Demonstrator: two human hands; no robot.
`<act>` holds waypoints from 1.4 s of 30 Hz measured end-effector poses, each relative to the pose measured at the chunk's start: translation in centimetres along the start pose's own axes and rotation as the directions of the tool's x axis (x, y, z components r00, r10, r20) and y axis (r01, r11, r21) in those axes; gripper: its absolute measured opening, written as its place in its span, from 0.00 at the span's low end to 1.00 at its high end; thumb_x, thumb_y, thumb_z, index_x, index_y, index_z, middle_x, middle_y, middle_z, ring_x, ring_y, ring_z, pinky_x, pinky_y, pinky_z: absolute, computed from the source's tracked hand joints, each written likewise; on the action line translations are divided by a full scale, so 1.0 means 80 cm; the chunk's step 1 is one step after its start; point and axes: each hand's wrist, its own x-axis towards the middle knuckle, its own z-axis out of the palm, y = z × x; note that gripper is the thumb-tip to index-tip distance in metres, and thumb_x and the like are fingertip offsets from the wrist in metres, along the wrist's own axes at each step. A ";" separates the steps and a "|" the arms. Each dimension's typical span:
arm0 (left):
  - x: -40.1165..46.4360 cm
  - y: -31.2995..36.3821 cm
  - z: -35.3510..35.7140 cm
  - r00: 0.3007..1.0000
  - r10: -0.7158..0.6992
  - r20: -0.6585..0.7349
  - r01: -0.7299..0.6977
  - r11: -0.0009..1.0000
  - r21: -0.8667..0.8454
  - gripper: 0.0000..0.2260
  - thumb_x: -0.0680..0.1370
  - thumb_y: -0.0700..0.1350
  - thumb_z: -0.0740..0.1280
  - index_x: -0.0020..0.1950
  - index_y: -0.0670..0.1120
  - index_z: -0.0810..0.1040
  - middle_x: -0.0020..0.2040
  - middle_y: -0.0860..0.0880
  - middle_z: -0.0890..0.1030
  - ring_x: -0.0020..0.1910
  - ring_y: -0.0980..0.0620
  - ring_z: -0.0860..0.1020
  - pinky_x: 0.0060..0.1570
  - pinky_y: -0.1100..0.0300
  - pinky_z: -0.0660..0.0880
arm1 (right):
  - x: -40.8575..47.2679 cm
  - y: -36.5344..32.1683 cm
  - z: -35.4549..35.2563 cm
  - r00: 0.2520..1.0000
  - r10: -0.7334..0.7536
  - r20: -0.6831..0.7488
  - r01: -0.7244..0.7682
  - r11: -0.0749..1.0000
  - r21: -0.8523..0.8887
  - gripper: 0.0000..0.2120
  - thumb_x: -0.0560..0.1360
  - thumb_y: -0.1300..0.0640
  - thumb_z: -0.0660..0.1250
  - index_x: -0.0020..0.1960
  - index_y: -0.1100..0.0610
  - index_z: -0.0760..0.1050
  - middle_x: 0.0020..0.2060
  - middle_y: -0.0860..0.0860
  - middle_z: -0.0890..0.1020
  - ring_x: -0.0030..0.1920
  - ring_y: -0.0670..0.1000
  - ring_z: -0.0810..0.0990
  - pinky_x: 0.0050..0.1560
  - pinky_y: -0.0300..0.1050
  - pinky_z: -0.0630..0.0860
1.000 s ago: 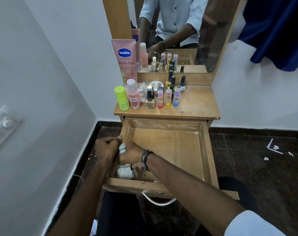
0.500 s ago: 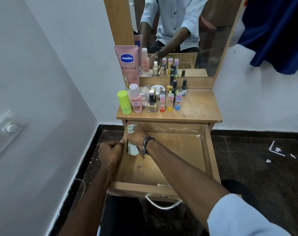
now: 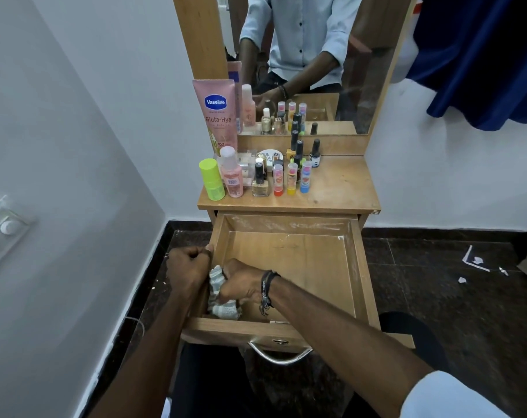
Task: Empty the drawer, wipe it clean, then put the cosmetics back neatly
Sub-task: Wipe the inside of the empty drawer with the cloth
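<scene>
The wooden drawer (image 3: 289, 257) is pulled out, with nothing lying in it but a crumpled white-and-grey cloth (image 3: 223, 309). My right hand (image 3: 241, 282) grips that cloth and presses it into the near left corner against the left wall. My left hand (image 3: 188, 267) grips the drawer's left rim. The cosmetics stand on the dresser top (image 3: 340, 188): a pink Vaseline tube (image 3: 217, 116), a green bottle (image 3: 211, 179), a pink bottle (image 3: 231, 173), nail polishes (image 3: 260, 182) and three lip balms (image 3: 291, 179).
A mirror (image 3: 310, 61) stands behind the dresser top. A grey wall (image 3: 60, 176) runs close on the left, with a switch plate (image 3: 3, 227). A blue curtain (image 3: 482, 55) hangs at the upper right. Paper scraps (image 3: 476, 260) lie on the dark floor.
My right hand has drawn the cloth from the far left corner back along the left wall to the near left corner. My left hand stays on the drawer's left rim.
</scene>
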 end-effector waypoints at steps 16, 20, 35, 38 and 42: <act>-0.004 0.007 -0.006 0.999 0.043 0.030 -0.045 0.996 0.073 0.19 0.75 0.46 0.70 0.25 0.45 0.75 0.23 0.51 0.75 0.25 0.53 0.72 0.29 0.61 0.65 | 0.074 -0.035 -0.044 0.861 -0.114 -0.495 0.120 0.993 -0.020 0.08 0.72 0.70 0.66 0.39 0.58 0.74 0.40 0.53 0.77 0.47 0.53 0.77 0.45 0.43 0.72; -0.004 0.009 -0.005 0.998 0.049 0.031 -0.051 0.996 0.079 0.14 0.75 0.46 0.70 0.29 0.45 0.80 0.28 0.48 0.80 0.28 0.53 0.77 0.32 0.60 0.68 | 0.077 0.004 -0.031 0.856 -0.316 -0.409 0.118 0.890 -0.441 0.08 0.69 0.67 0.67 0.47 0.59 0.77 0.55 0.61 0.80 0.59 0.61 0.78 0.59 0.50 0.76; -0.008 0.011 -0.009 0.999 0.009 0.043 -0.013 0.996 0.088 0.10 0.74 0.44 0.69 0.33 0.46 0.82 0.30 0.49 0.82 0.32 0.49 0.79 0.41 0.54 0.77 | 0.024 0.078 -0.070 0.875 -0.406 -0.263 -0.216 0.159 -0.963 0.28 0.75 0.72 0.48 0.75 0.74 0.55 0.69 0.71 0.67 0.69 0.67 0.68 0.69 0.60 0.68; -0.009 0.013 -0.010 0.999 0.002 0.037 -0.006 0.995 0.096 0.08 0.74 0.43 0.69 0.35 0.46 0.83 0.32 0.49 0.83 0.34 0.47 0.81 0.42 0.54 0.78 | 0.013 0.107 -0.089 0.861 -0.325 -0.390 -0.323 0.244 -0.915 0.33 0.68 0.70 0.43 0.73 0.73 0.60 0.61 0.71 0.75 0.60 0.65 0.77 0.59 0.58 0.77; -0.011 0.014 -0.009 0.999 0.018 0.034 -0.021 0.996 0.085 0.10 0.74 0.41 0.69 0.32 0.46 0.82 0.30 0.48 0.82 0.32 0.48 0.80 0.39 0.56 0.76 | -0.021 0.121 -0.134 0.780 -0.217 -0.587 -0.379 0.582 -0.719 0.17 0.75 0.63 0.64 0.64 0.61 0.74 0.54 0.55 0.82 0.54 0.55 0.82 0.57 0.48 0.78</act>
